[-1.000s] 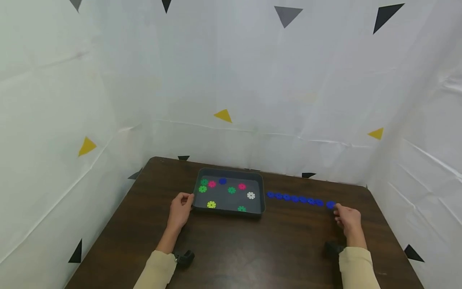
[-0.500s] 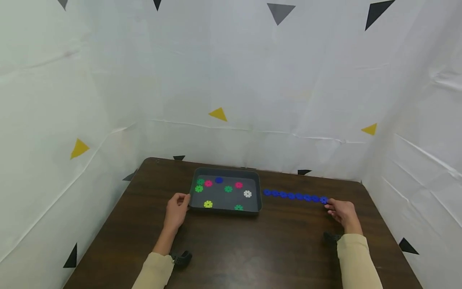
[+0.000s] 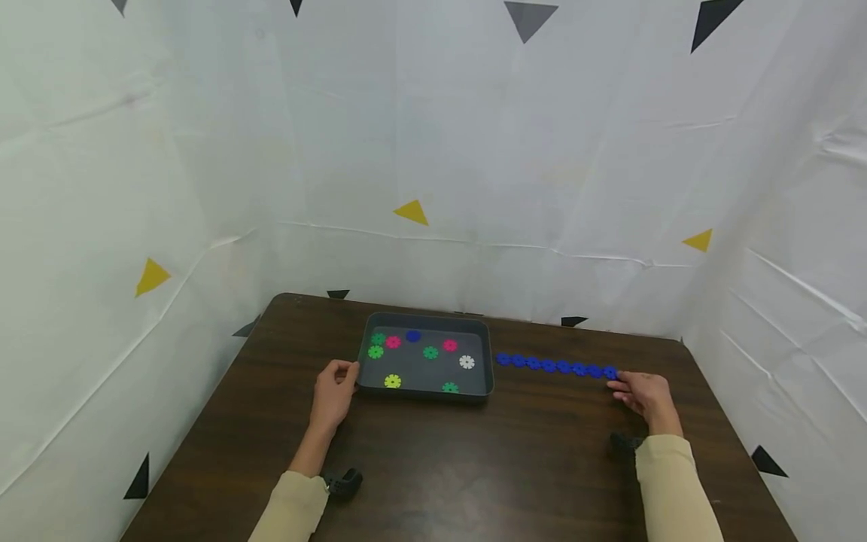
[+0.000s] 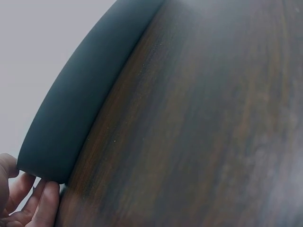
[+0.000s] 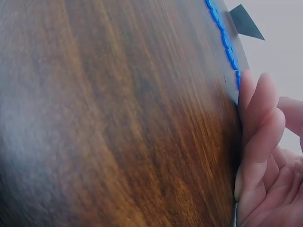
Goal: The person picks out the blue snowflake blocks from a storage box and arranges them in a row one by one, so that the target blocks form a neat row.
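My left hand [image 3: 333, 395] grips the near left corner of a dark grey tray [image 3: 420, 396], whose outer wall fills the upper left of the left wrist view. Flower-shaped plastic discs lie spread inside: a white one [image 3: 466, 362], a yellow one [image 3: 393, 382], a blue one [image 3: 413, 336], plus several green and pink ones. To the tray's right runs a slanting row of blue flower-shaped discs [image 3: 549, 366] flat on the table. At the row's right end, fingertips of my right hand [image 3: 645, 393] touch the last blue disc [image 3: 610, 373]; in the right wrist view those fingers look extended.
Everything rests on a dark brown wooden table [image 3: 474, 467]. White sheeting [image 3: 474, 150] with triangle prints hangs behind and on both sides. Dark wrist devices [image 3: 345, 483] sit at the sleeve cuffs.
The right hand has moved left, bringing the last blue disc from a small gap up against the row's end. Its fingers look straighter now. My left hand stays at the tray corner.
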Demonstrator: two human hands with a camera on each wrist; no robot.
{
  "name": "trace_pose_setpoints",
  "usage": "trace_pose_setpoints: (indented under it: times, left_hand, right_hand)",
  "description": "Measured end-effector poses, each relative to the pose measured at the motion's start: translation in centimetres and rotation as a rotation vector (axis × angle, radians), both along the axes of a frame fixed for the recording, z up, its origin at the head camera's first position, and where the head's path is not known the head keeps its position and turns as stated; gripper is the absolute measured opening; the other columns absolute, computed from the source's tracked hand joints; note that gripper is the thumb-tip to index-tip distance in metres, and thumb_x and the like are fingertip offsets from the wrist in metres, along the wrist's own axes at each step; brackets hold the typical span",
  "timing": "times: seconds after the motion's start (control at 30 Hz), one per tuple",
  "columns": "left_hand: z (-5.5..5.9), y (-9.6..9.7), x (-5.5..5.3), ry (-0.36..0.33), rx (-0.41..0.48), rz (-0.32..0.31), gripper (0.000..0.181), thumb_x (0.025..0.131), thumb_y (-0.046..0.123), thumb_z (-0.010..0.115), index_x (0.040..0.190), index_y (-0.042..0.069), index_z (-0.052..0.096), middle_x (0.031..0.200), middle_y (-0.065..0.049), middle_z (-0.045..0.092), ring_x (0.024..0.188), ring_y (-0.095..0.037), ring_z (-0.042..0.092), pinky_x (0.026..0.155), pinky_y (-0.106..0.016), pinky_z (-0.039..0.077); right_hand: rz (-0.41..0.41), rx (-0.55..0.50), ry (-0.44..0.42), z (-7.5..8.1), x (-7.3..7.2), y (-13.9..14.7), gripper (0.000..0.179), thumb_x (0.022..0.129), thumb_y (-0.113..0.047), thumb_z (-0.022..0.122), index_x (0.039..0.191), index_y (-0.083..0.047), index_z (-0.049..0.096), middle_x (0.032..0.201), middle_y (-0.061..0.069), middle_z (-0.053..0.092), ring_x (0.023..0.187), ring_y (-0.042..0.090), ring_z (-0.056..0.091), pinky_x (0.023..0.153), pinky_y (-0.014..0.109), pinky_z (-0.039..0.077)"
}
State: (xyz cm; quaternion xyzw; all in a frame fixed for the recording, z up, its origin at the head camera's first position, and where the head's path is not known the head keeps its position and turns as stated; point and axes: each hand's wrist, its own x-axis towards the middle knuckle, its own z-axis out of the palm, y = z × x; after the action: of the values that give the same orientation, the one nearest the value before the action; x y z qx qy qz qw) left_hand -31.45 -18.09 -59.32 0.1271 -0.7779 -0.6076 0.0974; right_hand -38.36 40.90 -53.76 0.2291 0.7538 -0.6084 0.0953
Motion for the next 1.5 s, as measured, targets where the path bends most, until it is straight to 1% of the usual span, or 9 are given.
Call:
trace_pose_setpoints:
  times: [0.33,0.57,0.7,0.8,0.93,1.07,1.3,1.4,1.5]
  left_hand:
    - [-0.1,-0.1,-0.1,-0.009,-0.02,0.007,0.035,0.111,0.035,0.061,0.124,0.003,0.067,0.121,-0.02,0.069,0.107,-0.027,0.071,0.094,-0.039,0.065]
    - [0.0,-0.1,0.0,0.014,-0.024,0.013,0.034,0.111,0.034,0.062,0.123,0.003,0.068,0.119,-0.02,0.07,0.102,-0.025,0.071,0.092,-0.039,0.065]
    - [-0.1,0.0,0.2,0.014,-0.016,0.006,0.035,0.111,0.035,0.062,0.123,0.003,0.068,0.119,-0.02,0.07,0.102,-0.023,0.071,0.093,-0.04,0.065]
    - [-0.2,0.0,0.3,0.01,0.006,0.0,0.035,0.111,0.034,0.062,0.124,0.002,0.068,0.121,-0.02,0.069,0.103,-0.023,0.07,0.095,-0.041,0.065]
    - [-0.1,-0.1,0.3,0.018,0.029,-0.001,0.035,0.111,0.033,0.063,0.124,0.001,0.069,0.123,-0.02,0.069,0.106,-0.024,0.07,0.096,-0.043,0.065]
    - [0.0,-0.3,0.2,0.02,0.033,-0.003,0.035,0.111,0.033,0.064,0.125,0.002,0.069,0.123,-0.02,0.07,0.108,-0.026,0.07,0.096,-0.043,0.065]
    - [0.2,-0.3,0.0,0.022,0.042,0.021,0.031,0.109,0.03,0.066,0.126,0.004,0.066,0.115,-0.016,0.07,0.103,-0.022,0.07,0.09,-0.036,0.066]
    - [0.3,-0.2,0.1,0.014,0.042,0.024,0.03,0.109,0.028,0.067,0.125,0.004,0.067,0.114,-0.016,0.071,0.1,-0.021,0.07,0.088,-0.035,0.065]
    - [0.4,-0.1,0.2,0.003,0.04,0.024,0.03,0.108,0.029,0.067,0.122,0.002,0.071,0.114,-0.016,0.071,0.1,-0.021,0.07,0.088,-0.036,0.065]
  right_hand:
    - [-0.043,-0.02,0.033,-0.3,0.5,-0.1,0.058,0.115,-0.019,0.05,0.156,0.019,0.037,0.07,-0.005,0.077,0.06,0.005,0.074,0.061,0.018,0.061]
    - [-0.051,-0.034,0.067,-0.7,0.7,-0.4,0.059,0.114,-0.022,0.048,0.156,0.018,0.036,0.067,-0.007,0.076,0.059,0.004,0.073,0.059,0.018,0.061]
    - [-0.055,-0.012,0.083,-0.7,1.1,-0.6,0.054,0.114,-0.024,0.049,0.148,0.016,0.045,0.069,-0.008,0.076,0.058,0.003,0.07,0.058,0.018,0.06]
    - [-0.025,0.039,0.092,-0.6,1.6,-1.3,0.052,0.114,-0.028,0.05,0.145,0.014,0.049,0.072,-0.01,0.075,0.059,0.002,0.066,0.057,0.018,0.058]
    - [0.048,0.105,0.119,-0.3,2.1,-3.4,0.056,0.114,-0.032,0.05,0.147,0.012,0.05,0.077,-0.013,0.074,0.062,0.003,0.064,0.058,0.019,0.056]
    - [0.094,0.167,0.174,0.1,2.2,-6.3,0.052,0.112,-0.032,0.057,0.141,0.012,0.058,0.082,-0.011,0.075,0.065,0.006,0.065,0.059,0.02,0.055]
    - [0.203,0.292,0.289,1.2,1.6,-11.5,0.048,0.111,-0.033,0.062,0.136,0.007,0.066,0.11,0.014,0.078,0.072,0.012,0.066,0.071,0.028,0.054]
    - [0.242,0.294,0.326,1.8,1.2,-13.5,0.047,0.11,-0.034,0.063,0.136,0.005,0.067,0.118,0.017,0.078,0.074,0.014,0.066,0.076,0.03,0.054]
    - [0.254,0.245,0.353,2.5,0.9,-15.4,0.047,0.11,-0.035,0.065,0.136,0.003,0.068,0.117,0.015,0.079,0.075,0.016,0.067,0.076,0.029,0.055]
